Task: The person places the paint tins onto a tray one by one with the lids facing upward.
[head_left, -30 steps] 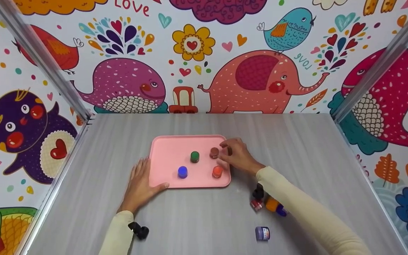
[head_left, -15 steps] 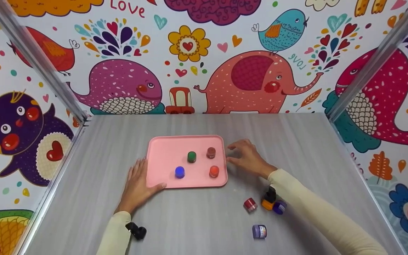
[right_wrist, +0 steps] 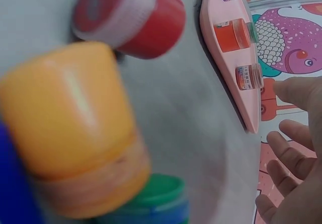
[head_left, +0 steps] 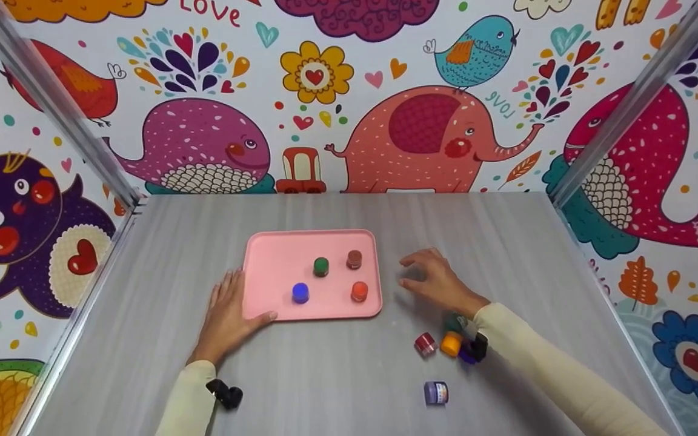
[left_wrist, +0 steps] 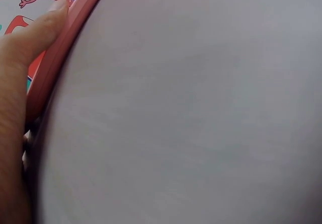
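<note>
At nine o'clock on the pink tray (head_left: 276, 254), touching the edge (left_wrist: 59, 48) with a spread left hand (head_left: 225, 318); at three, floating just outside with a loosely spread right hand (head_left: 441, 286).

1. Pink tray (head_left: 276, 257), rectangular with rounded corners, flat on the bench (head_left: 197, 242)
2. Blue jar (head_left: 300, 293), green jar (head_left: 321, 266), brown jar (head_left: 354, 260), red-orange jar (head_left: 359, 291): upright on the tray, well apart
3. Dark red jar (head_left: 425, 344), pale purple jar (head_left: 436, 393): on their sides
4. Yellow-orange jar (head_left: 451, 344), near the dark red one
</note>
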Motion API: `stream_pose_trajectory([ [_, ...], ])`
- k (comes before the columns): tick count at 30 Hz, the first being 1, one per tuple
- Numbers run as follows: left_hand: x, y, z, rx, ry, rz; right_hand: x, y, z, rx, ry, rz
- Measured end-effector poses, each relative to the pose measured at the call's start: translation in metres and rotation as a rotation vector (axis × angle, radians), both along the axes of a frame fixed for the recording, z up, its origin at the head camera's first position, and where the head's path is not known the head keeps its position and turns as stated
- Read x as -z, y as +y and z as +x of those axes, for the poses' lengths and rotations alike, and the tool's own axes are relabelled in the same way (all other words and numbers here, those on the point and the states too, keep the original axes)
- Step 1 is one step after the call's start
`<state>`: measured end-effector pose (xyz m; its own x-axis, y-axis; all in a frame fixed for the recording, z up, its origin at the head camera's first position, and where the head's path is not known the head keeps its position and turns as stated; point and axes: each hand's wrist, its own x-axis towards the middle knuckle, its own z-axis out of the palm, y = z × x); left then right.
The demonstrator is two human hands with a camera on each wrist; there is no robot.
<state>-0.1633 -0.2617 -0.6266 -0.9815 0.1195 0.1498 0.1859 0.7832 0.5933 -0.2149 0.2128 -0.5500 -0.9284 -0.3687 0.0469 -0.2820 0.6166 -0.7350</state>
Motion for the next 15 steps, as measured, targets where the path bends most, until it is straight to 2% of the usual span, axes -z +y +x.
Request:
stream_pose_trajectory([
  [15,0.0,0.0,0.001,-0.005,-0.017,-0.008,0.013,0.037,0.039,0.046,-0.007,-0.071],
])
